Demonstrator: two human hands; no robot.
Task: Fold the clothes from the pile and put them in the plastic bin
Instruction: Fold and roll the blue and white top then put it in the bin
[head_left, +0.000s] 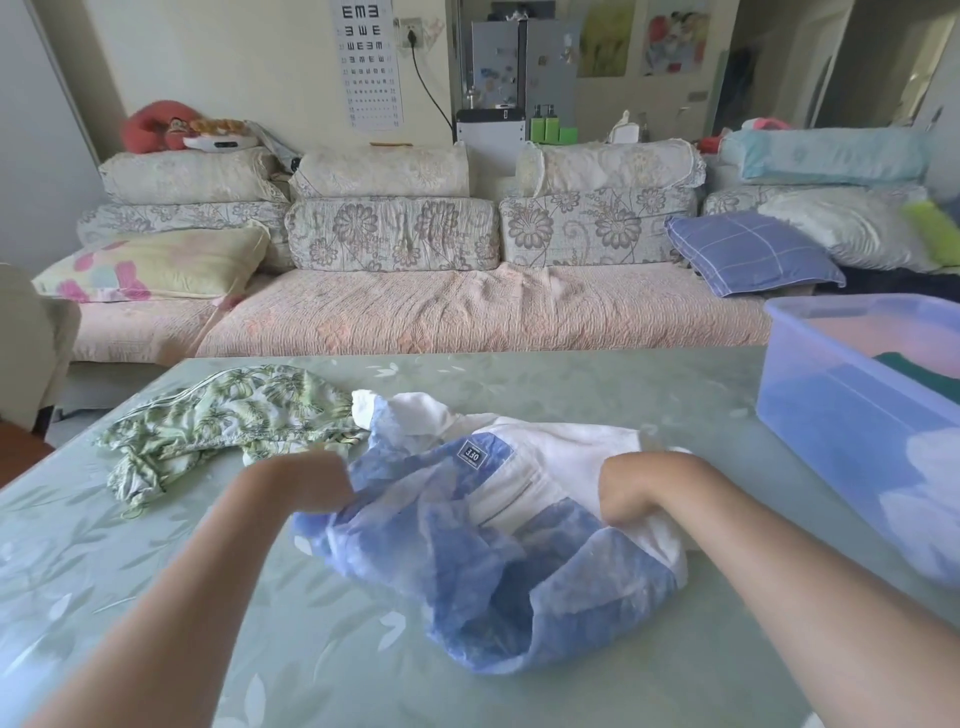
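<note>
Both left hand (307, 480) and right hand (629, 488) grip the blue-white garment (467, 551) between them.

Table (311, 649) holds garment (223, 415) left, shirt (467, 571) centre, bin (831, 415) right.

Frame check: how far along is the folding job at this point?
Done: the plastic bin already holds some clothes, a dark green piece among them. In hand: the blue-and-white garment lies crumpled and unfolded; the left hand grips its edge, the right hand is on its other side, fingers hidden in the fabric. Left: the green leaf-print garment lies bunched on the table, untouched.
</note>
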